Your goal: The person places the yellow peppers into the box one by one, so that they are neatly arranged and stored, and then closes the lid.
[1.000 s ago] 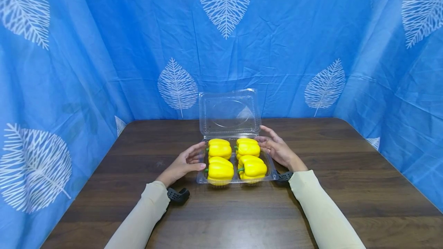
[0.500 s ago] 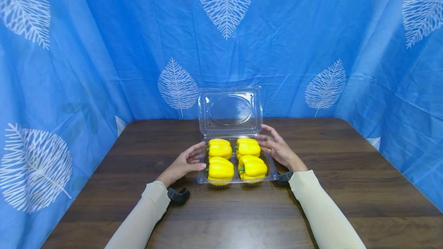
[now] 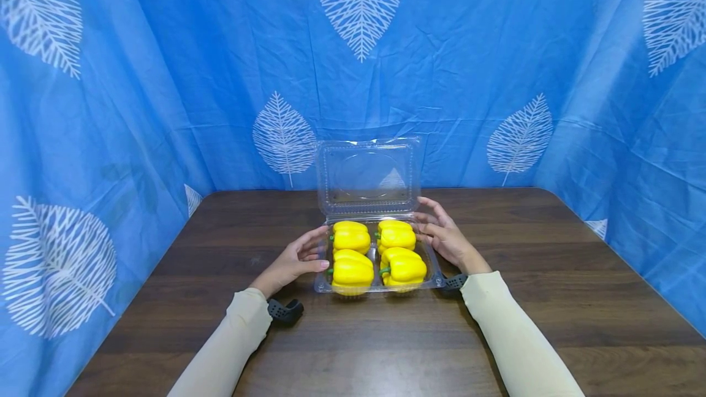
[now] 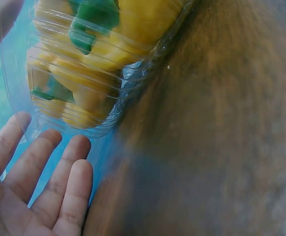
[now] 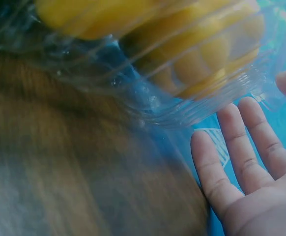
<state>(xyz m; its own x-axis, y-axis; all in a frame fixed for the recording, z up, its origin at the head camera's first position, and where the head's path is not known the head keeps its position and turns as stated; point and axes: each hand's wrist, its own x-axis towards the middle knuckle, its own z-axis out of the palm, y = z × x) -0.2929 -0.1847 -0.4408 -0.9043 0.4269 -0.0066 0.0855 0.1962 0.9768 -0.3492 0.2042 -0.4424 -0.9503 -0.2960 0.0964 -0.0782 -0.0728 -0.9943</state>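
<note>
On the wooden table [image 3: 551, 299], one clear clamshell box [image 3: 322, 283], lid up, holds four yellow bell peppers [image 3: 351, 269]; left hand [image 3: 292, 262] and right hand [image 3: 447, 238] flank it, fingers relaxed, gripping nothing.

From my remote seat I see a dark brown wood-grain worktop [image 3: 551, 274] with rounded far corners. Blue fabric curtain [image 3: 469, 48], creased and printed with white leaves [image 3: 360, 2], closes it in behind and on both sides. Light is even and soft.

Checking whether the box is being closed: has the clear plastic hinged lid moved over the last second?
Yes. The clear plastic hinged lid has tipped more upright: its top edge climbed higher against the blue leaf-print curtain.
</note>
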